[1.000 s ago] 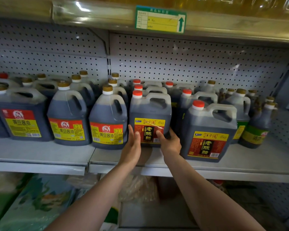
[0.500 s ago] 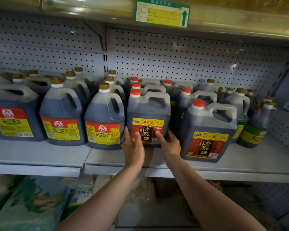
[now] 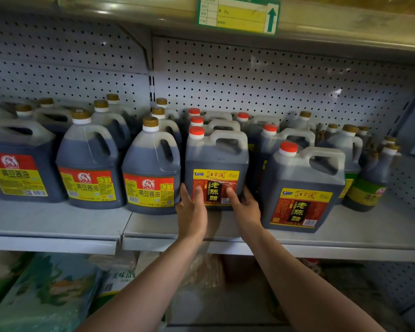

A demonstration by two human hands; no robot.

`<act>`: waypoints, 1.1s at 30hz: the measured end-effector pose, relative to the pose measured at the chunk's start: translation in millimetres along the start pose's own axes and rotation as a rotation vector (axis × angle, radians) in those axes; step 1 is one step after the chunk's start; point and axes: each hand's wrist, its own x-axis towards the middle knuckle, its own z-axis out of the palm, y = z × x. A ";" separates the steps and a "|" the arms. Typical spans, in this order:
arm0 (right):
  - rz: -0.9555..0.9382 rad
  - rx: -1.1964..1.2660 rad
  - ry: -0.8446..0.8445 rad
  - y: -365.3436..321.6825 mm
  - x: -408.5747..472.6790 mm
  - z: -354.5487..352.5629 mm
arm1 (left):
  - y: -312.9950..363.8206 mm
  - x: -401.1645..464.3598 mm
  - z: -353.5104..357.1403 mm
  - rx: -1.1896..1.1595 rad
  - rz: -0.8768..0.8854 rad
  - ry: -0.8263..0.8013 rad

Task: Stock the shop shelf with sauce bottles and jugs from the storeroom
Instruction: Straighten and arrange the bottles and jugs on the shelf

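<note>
Where jugs [image 3: 216,164] crowd, shelf [image 3: 58,221] grey.

Both bare forearms extend forward and upward, converging. Left hand [image 3: 192,212] and right hand [image 3: 246,208] lie side by side, backs toward the camera, thumbs raised and angled inward, remaining fingers hidden from view.

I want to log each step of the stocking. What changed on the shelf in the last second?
Little moved. The left hand and right hand hold the base of the red-capped vinegar jug, thumbs on its label, as before; the left thumb slid further onto it. The jug seems a little deeper in its row. The neighbouring jug and soy sauce jug stayed put.
</note>
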 end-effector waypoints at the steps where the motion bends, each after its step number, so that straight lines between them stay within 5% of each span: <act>1: -0.005 0.010 -0.003 -0.5 -0.7 -0.7 | 1.7 -0.2 0.6 -0.004 -0.013 0.002; 27: -0.050 0.078 0.041 -6.0 -34.5 -2.6 | -8.1 -23.9 -14.6 -0.027 0.035 -0.075; 33: -0.212 0.099 0.173 -48.3 -23.5 -4.5 | 32.2 -24.0 -27.0 0.018 0.383 0.119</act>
